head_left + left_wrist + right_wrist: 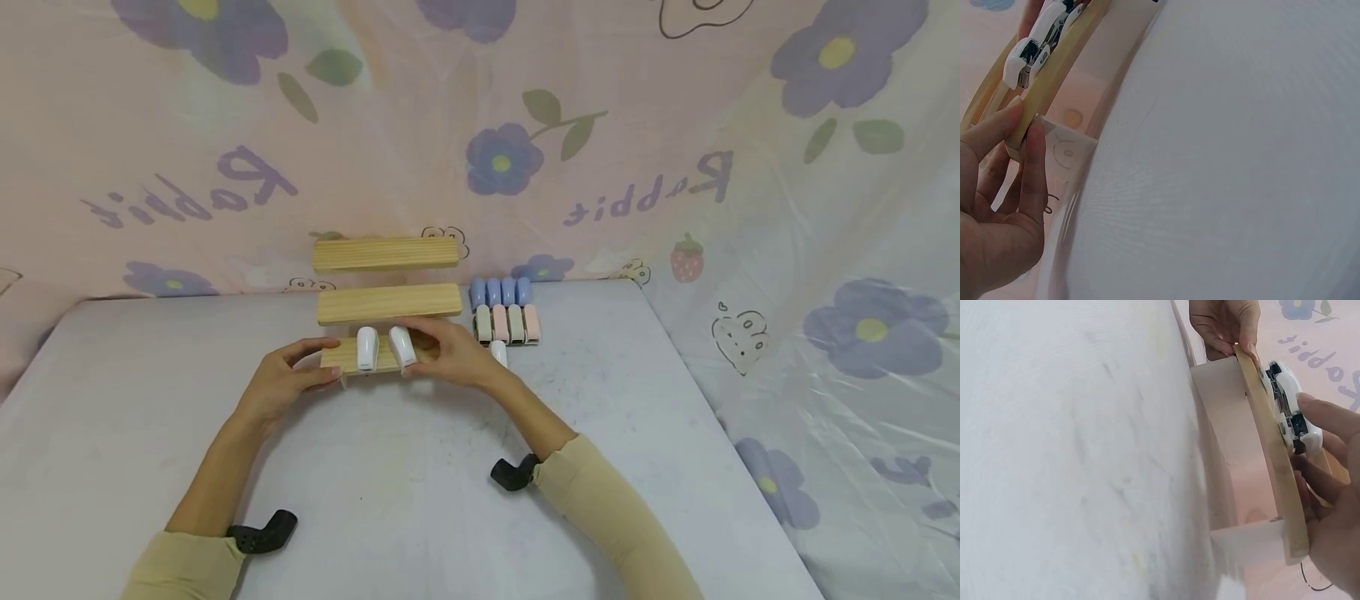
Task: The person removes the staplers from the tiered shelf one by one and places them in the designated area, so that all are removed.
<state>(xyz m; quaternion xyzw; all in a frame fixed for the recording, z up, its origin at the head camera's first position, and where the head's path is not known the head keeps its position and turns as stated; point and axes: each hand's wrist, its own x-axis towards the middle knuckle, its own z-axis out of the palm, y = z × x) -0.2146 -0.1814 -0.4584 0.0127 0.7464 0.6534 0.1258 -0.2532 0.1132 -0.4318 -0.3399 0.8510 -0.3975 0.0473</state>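
My left hand (281, 379) grips the left end of the lowest wooden board (341, 357) of a tiered shelf, thumb on top and fingers beneath, as the left wrist view shows. On that board stands a white mini stapler (367, 348). Just right of it, a second white mini stapler (402, 347) sits slightly tilted on the board, pinched between the thumb and fingers of my right hand (457, 354). In the right wrist view, my right fingers (1325, 415) touch this stapler (1307, 434). My right hand hides the board's right end in the head view.
The middle board (390, 304) and top board (386, 254) rise behind. Right of the shelf stand a row of blue mini staplers (508, 292) and a row of green and pink ones (498, 325). Another white stapler (498, 353) is partly hidden by my right wrist. A patterned curtain (405, 167) hangs behind.
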